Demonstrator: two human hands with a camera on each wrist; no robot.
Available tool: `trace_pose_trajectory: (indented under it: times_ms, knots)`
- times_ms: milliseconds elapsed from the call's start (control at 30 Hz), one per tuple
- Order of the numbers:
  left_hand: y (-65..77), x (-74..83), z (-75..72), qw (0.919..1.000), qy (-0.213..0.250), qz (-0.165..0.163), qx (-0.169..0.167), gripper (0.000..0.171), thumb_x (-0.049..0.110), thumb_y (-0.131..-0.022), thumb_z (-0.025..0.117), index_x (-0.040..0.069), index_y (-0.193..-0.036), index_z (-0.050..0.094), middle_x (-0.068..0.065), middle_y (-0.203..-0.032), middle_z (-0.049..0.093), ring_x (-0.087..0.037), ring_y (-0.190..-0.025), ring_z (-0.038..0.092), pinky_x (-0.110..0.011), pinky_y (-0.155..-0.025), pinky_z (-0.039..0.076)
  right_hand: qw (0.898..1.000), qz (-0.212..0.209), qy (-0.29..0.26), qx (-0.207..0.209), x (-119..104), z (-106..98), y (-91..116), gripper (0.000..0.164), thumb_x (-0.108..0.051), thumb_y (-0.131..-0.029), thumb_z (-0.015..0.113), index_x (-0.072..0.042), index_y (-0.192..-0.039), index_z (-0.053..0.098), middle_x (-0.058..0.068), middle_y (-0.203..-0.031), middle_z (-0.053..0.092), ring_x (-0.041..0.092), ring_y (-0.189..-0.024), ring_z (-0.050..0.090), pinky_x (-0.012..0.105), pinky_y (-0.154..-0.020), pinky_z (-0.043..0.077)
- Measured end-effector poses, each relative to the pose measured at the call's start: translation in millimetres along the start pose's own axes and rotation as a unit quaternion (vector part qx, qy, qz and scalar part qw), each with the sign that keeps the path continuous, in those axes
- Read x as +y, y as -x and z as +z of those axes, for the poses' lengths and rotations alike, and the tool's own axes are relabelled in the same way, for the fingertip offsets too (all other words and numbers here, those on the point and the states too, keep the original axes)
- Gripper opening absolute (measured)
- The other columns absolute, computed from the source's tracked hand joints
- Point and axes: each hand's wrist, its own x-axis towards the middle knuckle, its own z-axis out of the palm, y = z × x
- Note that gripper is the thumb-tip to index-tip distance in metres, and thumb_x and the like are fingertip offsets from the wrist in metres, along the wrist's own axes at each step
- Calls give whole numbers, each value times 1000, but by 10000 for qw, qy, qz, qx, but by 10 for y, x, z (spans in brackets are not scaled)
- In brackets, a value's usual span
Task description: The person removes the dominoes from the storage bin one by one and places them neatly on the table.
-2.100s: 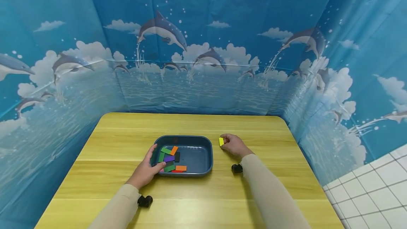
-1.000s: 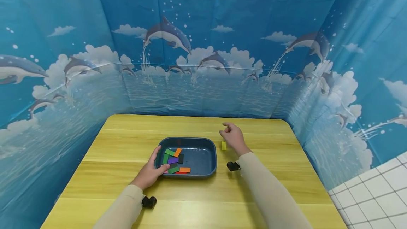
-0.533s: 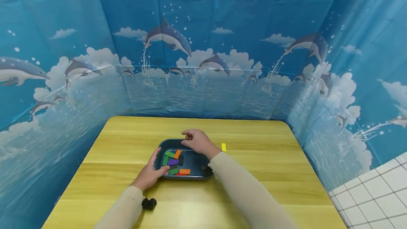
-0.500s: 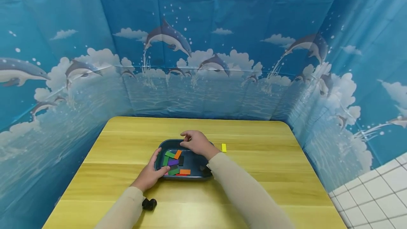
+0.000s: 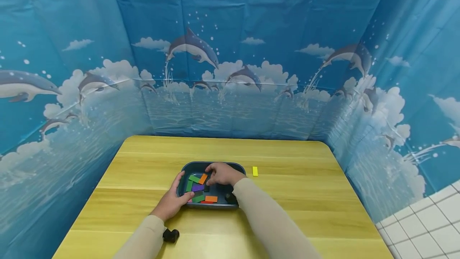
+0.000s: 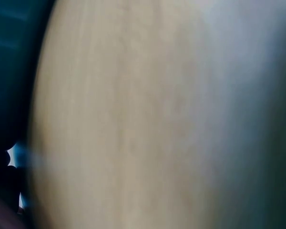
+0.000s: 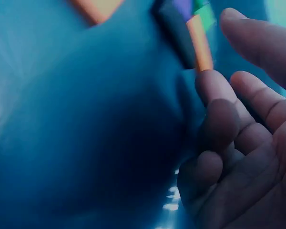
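Note:
My left hand holds the left end of a dark blue tray, thumb over its front corner and fingers along the left rim. My right hand reaches into the tray, thumb and index finger spread around an orange domino block. In the right wrist view, a fingertip is right at the end of that orange block, and the fingers hold nothing. Close by lie a black block and a purple block. A lone yellow block is on the table, right of the tray.
Green blocks, another orange block and a red one lie in the tray's left part. The yellow wooden table extends around it. A dolphin-print curtain hangs behind. Only blurred table fills most of the left wrist view.
My right hand has let go of the yellow block on the table, moved left over the tray and lowered among the blocks. My left hand stays at the tray's left end.

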Motion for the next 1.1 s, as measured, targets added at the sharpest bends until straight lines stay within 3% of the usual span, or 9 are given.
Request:
trace_pose_trajectory:
  times_ms: [167,433,1100]
  knots:
    - [-9,-33,16,10000,-82,-2,20,80,58,-78,63,57,-138,10,-9,-147,35,-41,-128,40,-66,-96,32,10000,95,13,-1,97,76,-3,52,-30,-71,80,-17,-117,59,-2,-72,62,13,-62,55,27,-58,46]
    - [8,-8,15,9999,-100,-30,31,80,58,-79,62,55,-140,11,-8,-150,29,-43,-130,36,-68,-96,30,9995,-113,297,60,103,153,-11,59,-33,-67,83,-19,-118,56,-2,-72,59,13,-61,53,27,-56,45]
    - [9,28,16,9999,-36,27,97,79,56,-79,63,53,-141,13,-9,-149,31,-43,-131,36,-68,-97,29,9993,-64,351,82,147,146,-42,52,-22,-70,81,-21,-113,53,-2,-68,55,13,-58,50,26,-55,42]
